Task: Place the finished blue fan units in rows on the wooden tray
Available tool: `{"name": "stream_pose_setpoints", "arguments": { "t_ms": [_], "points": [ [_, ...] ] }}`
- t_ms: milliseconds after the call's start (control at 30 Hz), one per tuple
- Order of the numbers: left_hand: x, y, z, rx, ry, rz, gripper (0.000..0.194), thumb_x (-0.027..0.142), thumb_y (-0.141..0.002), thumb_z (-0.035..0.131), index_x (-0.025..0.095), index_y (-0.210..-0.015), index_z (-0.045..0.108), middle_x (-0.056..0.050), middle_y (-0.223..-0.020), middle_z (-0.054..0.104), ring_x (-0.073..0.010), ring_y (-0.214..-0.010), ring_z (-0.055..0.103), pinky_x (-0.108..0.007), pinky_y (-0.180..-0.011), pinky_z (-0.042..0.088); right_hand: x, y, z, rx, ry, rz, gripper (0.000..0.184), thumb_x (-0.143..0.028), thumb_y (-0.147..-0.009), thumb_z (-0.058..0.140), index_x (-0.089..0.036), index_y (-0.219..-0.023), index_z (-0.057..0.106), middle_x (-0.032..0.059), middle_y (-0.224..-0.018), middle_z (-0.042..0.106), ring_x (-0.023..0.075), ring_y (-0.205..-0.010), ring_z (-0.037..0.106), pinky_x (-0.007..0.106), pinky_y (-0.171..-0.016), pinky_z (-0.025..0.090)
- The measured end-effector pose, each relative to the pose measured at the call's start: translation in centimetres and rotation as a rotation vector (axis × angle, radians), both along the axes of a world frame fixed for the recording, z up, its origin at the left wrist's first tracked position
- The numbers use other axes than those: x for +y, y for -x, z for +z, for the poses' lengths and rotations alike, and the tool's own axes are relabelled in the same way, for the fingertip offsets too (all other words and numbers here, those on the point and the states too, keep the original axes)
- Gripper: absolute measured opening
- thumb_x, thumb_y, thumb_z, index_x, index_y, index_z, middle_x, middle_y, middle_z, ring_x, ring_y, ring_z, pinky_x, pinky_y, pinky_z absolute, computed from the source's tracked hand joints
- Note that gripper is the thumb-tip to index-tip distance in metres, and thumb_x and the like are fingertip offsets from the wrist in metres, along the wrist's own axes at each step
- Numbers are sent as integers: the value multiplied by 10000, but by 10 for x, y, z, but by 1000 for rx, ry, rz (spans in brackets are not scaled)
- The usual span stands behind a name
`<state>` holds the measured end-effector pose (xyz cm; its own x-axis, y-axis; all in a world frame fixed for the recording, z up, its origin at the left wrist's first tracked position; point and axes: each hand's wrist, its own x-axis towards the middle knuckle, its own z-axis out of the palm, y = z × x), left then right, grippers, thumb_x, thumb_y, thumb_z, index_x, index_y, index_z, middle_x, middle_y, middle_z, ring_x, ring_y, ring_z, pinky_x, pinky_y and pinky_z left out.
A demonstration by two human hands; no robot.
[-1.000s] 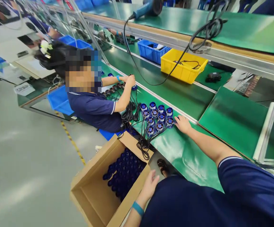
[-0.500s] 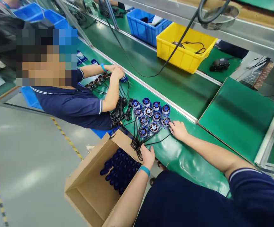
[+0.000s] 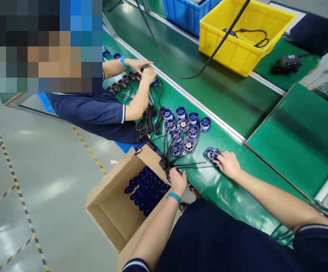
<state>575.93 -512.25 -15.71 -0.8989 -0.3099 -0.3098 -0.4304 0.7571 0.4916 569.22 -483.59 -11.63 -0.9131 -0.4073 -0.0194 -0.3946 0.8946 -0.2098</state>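
Observation:
My right hand point(image 3: 228, 164) pinches the edge of a blue round motor part point(image 3: 211, 154) with a ring of copper-coloured spots. That part lies apart from a cluster of several similar blue motor parts point(image 3: 192, 132) on the green bench. Black cables run from the parts to a gathered bundle point(image 3: 166, 163) at the bench edge. My left hand point(image 3: 178, 181) has its fingers curled at the lower end of these black cables, its thumb standing up; the fingertips are partly hidden.
Below the bench edge stands an open cardboard box point(image 3: 104, 217) holding rows of dark blue parts point(image 3: 145, 190). A co-worker's hands point(image 3: 145, 71) work at the left, near coiled black cables point(image 3: 147, 122). A yellow bin point(image 3: 226, 56) and a blue bin point(image 3: 181, 17) stand at the back.
My right hand has drawn one blue motor part away from the cluster, to the right and towards me. My left hand stays at the cables. The view has shifted slightly.

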Motion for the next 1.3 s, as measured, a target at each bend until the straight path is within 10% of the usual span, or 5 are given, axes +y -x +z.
{"name": "stream_pose_setpoints", "arguments": {
  "t_ms": [300,467,600,967,1300],
  "points": [
    [14,-31,23,46,-45,-222,429,184,-885,622,133,-1307,572,-244,-1519,354,-397,-1438,383,-567,-1154,397,36,-109,26,23,272,-75,251,-351,-1003,599,-175,-825,611,52,-769,596,198,-760,524,317,-708,352],
    [21,-32,52,-82,-200,-446,137,88,-889,553,159,-910,668,-168,-1530,442,-387,-1532,258,-579,-1230,289,36,-95,58,118,366,-18,161,-311,-965,670,-170,-902,627,68,-840,628,206,-820,567,325,-742,413],
    [14,-58,86,-187,-446,-517,162,177,-958,511,197,-1018,660,-112,-1097,708,-277,-1155,639,-430,-994,504,32,-61,79,246,381,82,180,-331,-943,705,-171,-919,626,86,-900,660,223,-877,609,341,-767,447],
    [6,-147,194,-47,-727,-174,242,311,-950,595,203,-741,538,21,-703,603,-140,-693,577,-256,-682,386,-37,-5,102,366,501,362,262,-426,-965,645,-182,-869,632,56,-792,651,206,-769,633,322,-692,496],
    [60,-301,303,434,-798,166,218,291,-968,542,191,-775,565,-12,-750,640,-134,-717,620,-245,-730,463,-116,-64,154,540,727,734,202,-380,-934,676,-196,-894,602,62,-823,659,199,-759,640,294,-660,513]
  ]
}}
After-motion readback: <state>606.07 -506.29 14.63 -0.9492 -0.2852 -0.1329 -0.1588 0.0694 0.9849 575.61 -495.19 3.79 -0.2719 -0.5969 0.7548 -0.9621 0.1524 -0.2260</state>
